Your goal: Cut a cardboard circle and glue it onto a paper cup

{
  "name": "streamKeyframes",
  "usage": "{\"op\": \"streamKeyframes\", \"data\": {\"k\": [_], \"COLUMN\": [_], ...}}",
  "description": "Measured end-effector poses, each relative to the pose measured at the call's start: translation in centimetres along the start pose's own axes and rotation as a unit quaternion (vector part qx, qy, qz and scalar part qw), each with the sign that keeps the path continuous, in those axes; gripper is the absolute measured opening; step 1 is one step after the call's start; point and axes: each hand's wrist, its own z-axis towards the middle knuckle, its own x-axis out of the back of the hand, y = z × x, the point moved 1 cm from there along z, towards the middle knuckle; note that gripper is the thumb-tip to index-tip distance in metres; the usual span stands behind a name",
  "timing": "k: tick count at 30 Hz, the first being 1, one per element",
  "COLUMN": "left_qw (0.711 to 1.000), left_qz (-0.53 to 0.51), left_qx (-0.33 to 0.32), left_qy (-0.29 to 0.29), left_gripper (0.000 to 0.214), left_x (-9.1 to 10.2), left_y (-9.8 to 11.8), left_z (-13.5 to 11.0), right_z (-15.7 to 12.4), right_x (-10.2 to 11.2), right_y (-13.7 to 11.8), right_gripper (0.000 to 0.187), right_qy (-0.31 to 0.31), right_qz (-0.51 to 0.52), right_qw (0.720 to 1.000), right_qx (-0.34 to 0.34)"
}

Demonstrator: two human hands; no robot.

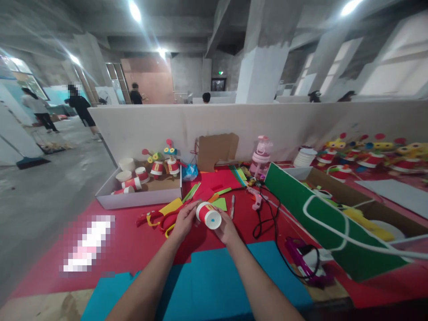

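Note:
A red and white paper cup (205,213) lies tilted between my hands, its white round end with a small blue spot turned toward me. My left hand (187,219) grips its left side. On the other side, my right hand (226,229) holds the cup from the right and below, its fingers partly hidden. Just left of the cup, scissors (170,219) with red and yellow parts rest on the red table cover (133,240). Pieces of coloured paper (202,191) lie behind the cup.
A white box (143,200) at left holds paper cups and two cup figures (171,165). A pink glue gun (256,197), its black cord and a marker (232,207) lie right of my hands. A green-sided box (307,218) stands farther right. Blue sheets (230,281) cover the near edge.

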Motion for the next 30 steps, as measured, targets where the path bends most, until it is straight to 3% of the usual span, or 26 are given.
{"op": "streamKeyframes", "data": {"k": [5, 11, 14, 17, 20, 23, 25, 30], "left_qw": [0.981, 0.982, 0.972, 0.976, 0.995, 0.984, 0.968, 0.980], "left_qz": [0.181, 0.127, 0.172, 0.169, 0.046, -0.162, -0.244, -0.189], "left_qx": [-0.067, -0.091, -0.143, -0.135, -0.038, 0.023, 0.036, 0.065], "left_qy": [-0.016, -0.107, -0.069, 0.030, 0.075, 0.069, 0.056, 0.024], "left_gripper": [0.053, 0.070, 0.075, 0.059, 0.046, 0.050, 0.054, 0.050], "left_x": [0.2, 0.1, -0.1, -0.2, 0.1, 0.3, 0.3, 0.1], "left_y": [0.6, 0.6, 0.5, 0.7, 0.7, 0.7, 0.7, 0.6], "left_z": [-0.2, -0.8, -0.8, -0.4, 0.0, 0.2, 0.2, -0.3], "right_z": [-0.1, -0.5, -0.8, -1.0, -1.2, -1.5, -1.8, -2.1], "right_x": [-0.4, -0.7, -0.9, -1.3, -1.7, -2.1, -2.3, -2.5], "right_y": [0.0, -0.2, -0.1, -0.2, -0.8, -1.4, -1.5, -1.3], "right_gripper": [0.040, 0.039, 0.040, 0.041, 0.042, 0.046, 0.054, 0.055], "right_qy": [0.048, 0.081, 0.076, 0.029, -0.014, -0.078, -0.148, -0.215], "right_qz": [0.037, 0.049, -0.008, -0.068, -0.031, 0.080, 0.124, 0.169], "right_qw": [0.998, 0.995, 0.997, 0.997, 0.999, 0.989, 0.971, 0.946], "right_qx": [-0.021, -0.025, -0.019, -0.014, -0.036, -0.095, -0.139, -0.175]}}
